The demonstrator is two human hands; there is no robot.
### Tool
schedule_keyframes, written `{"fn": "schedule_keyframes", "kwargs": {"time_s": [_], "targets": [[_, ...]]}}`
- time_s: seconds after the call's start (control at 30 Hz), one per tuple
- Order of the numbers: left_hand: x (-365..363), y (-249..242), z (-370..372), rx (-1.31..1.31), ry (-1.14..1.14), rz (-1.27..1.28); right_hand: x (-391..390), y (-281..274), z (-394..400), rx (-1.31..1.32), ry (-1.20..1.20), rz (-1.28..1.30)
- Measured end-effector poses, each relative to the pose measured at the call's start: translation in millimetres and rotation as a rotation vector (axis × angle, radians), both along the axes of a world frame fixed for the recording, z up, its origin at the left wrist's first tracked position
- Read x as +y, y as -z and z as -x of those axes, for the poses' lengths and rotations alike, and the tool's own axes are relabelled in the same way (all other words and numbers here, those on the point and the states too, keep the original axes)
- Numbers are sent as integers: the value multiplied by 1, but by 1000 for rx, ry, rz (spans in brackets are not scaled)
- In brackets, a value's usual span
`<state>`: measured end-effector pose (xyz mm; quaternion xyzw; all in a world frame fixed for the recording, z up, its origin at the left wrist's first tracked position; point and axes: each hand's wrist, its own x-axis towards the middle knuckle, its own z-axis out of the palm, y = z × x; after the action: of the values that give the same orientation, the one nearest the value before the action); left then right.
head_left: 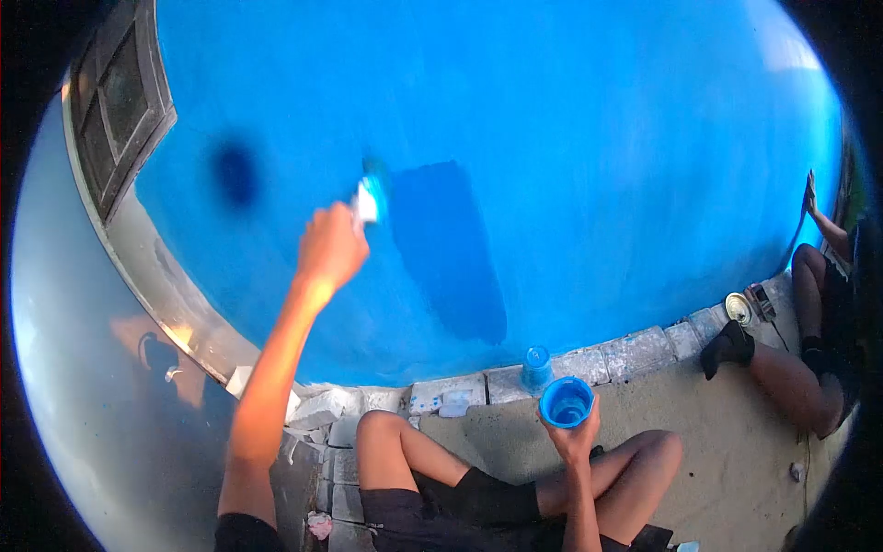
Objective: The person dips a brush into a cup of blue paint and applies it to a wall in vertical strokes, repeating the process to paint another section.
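Observation:
My left hand [331, 247] is raised to the blue wall [589, 147], its fingers closed around a paintbrush [369, 198]. The brush is smeared by motion, and its bristle end is at the wall or very near it. Just right of the brush, a darker blue patch [449, 253] runs down the wall. Low in front of my knees, my right hand [577, 440] grips a cup [567, 402] with blue paint inside. Close behind this cup, a second blue-stained clear cup [536, 368] stands by the foot of the wall.
Stone blocks [639, 354] edge the wall's base. A window frame [120, 106] sits at upper left. At right, another person [832, 322] sits with one hand against the wall, near an open tin [738, 308]. A crumpled pinkish scrap [319, 525] lies at lower left.

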<state>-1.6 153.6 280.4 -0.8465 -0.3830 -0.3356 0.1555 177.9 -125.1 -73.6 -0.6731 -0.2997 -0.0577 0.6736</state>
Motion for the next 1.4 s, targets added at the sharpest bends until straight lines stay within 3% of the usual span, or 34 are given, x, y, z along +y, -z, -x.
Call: {"fn": "schedule_keyframes", "kwargs": {"time_s": [0.03, 0.17, 0.27, 0.43, 0.7, 0.8, 0.93, 1.1, 1.4], "targets": [[-3, 10, 1, 47, 23, 142, 1, 1, 1, 22, -11, -16], [-13, 14, 14, 140, 22, 236, -1, 1, 4, 13, -51, -3], [-20, -46, 23, 162, 12, 155, -1, 1, 7, 7, -45, -3], [-5, -117, 6, -189, 47, -272, 1, -8, 8, 11, -67, -61], [-7, -20, -2, 91, -14, -35, 2, 2, -1, -39, 17, 1], [-12, -17, 15, 200, 22, 110, 1, -5, 5, 23, -56, -7], [-20, -74, 25, 99, 6, 47, -3, -7, 9, -1, -57, -26], [-9, -132, 2, -167, -18, -238, 1, -5, 5, 16, -48, -52], [-10, -15, 3, 262, -2, 81, -5, -8, 7, -28, -52, -26]]}}
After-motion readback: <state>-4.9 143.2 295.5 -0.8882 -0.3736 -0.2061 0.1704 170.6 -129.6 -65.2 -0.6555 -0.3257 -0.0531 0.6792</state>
